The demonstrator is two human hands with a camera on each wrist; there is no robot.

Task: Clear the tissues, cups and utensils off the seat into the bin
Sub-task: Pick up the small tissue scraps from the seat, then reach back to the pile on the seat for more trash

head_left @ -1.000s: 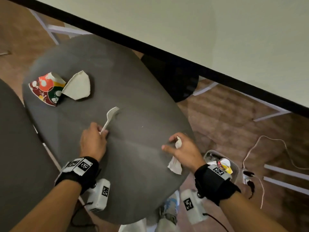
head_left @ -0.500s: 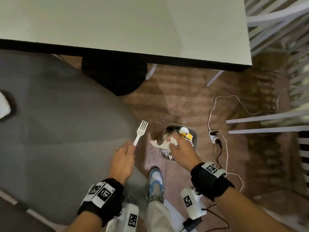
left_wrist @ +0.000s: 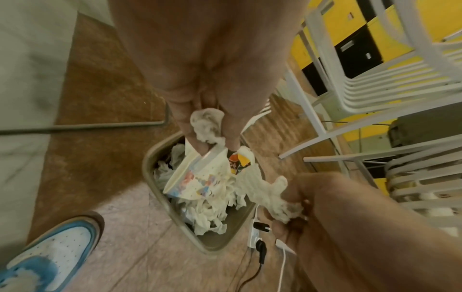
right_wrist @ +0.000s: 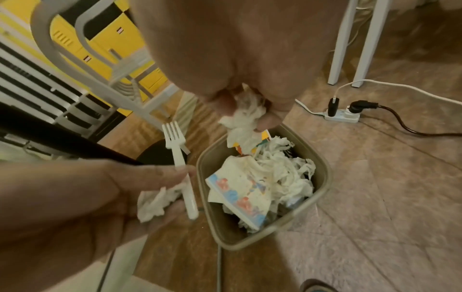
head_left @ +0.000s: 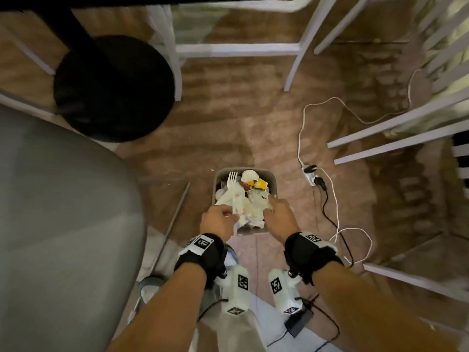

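Observation:
Both my hands hover over the small beige bin [head_left: 269,173] on the floor. My left hand [head_left: 232,217] pinches a white plastic fork [head_left: 232,187] by its handle, tines pointing away over the bin, and a crumpled tissue [right_wrist: 155,200] is tucked in the same hand. My right hand [head_left: 272,205] grips another crumpled tissue [right_wrist: 246,116] just above the bin's far rim [right_wrist: 322,180]. The bin holds crumpled tissues and a crushed printed paper cup [left_wrist: 200,181]. The grey seat [head_left: 63,224] lies to the left, and no litter shows on the part in view.
A white power strip [head_left: 311,174] with black and white cables lies on the floor right of the bin. White chair legs [head_left: 294,59] stand beyond and to the right. A black round table base [head_left: 114,87] sits at upper left. My blue-and-white shoe [left_wrist: 50,256] is near the bin.
My view swung from the seat down to the bin. Both hands travelled right and down with the fork and the tissue, and now hang over the bin.

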